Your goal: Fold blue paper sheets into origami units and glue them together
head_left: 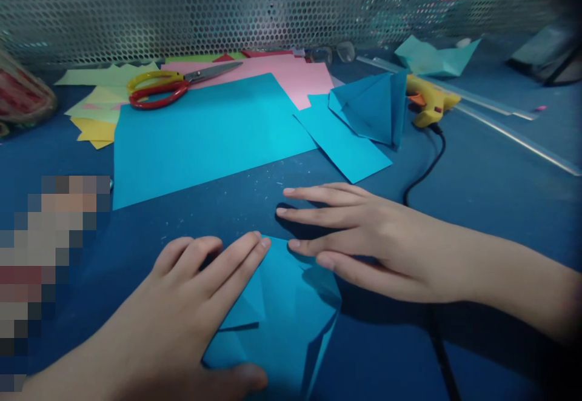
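A folded sheet of blue paper lies on the dark blue table in front of me, its flaps partly raised along the right side. My left hand holds its left side down, index and middle fingertips pressed together at the top corner, thumb lower on the paper. Over the upper right edge is my right hand, its fingers stretched out and spread. Its index fingertip and thumb are at the paper; the other fingers reach past it over the table. Nothing is gripped in the right hand.
Beyond my hands lie a large blue sheet, red-and-yellow scissors, a blue paper strip and a folded blue piece. A yellow glue gun, its black cord and clear glue sticks are on the right.
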Demonstrator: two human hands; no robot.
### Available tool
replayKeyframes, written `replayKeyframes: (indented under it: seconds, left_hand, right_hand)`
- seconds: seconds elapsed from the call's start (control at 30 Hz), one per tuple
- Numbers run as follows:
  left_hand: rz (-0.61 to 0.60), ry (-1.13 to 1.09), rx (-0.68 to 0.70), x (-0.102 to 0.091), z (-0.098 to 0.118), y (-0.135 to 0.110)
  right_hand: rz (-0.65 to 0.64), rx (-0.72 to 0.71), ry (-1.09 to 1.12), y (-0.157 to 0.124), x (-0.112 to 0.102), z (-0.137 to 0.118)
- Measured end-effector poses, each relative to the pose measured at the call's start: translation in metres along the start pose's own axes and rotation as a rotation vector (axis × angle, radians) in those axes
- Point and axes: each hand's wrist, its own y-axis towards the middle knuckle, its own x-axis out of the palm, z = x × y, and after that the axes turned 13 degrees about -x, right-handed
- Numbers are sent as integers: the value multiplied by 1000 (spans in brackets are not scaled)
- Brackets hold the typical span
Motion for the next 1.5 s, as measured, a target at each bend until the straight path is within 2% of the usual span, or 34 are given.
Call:
replayKeyframes:
  seconds: [0.1, 0.27, 0.37, 0.47, 0.53, 0.6, 0.7, 0.8, 1.0, 1.5]
  left_hand:
    - [-4, -10, 15, 0, -1, 1]
    - [12, -12, 59, 0, -5, 2]
    - [21, -11, 78, 0, -7, 2]
    - [51, -16, 102, 1, -5, 0]
    - [83, -23, 112, 3, -2, -1]
    - [106, -35, 100, 4, 1, -2]
    - [111, -33, 95, 3, 1, -2]
    - [89, 6, 150, 0, -3, 0]
    - [18, 46, 111, -2, -4, -2]
    - [105, -75, 53, 6, 2, -4]
  right_hand:
    - [21, 28, 66, -3, -2, 4]
    - [58, -35, 157, -6, -5, 12]
    - [70, -22, 194, -5, -5, 16]
    - [221, 59, 271, -1, 1, 14]
    - [362, 162, 279, 5, 8, 9]
    - [426, 294, 221, 11, 16, 1]
    - [334, 395, 108, 16, 23, -11]
    - [252, 402, 83, 17, 27, -18]
    - [272, 272, 208, 19, 27, -23]
    - [219, 128, 404, 15, 25, -14]
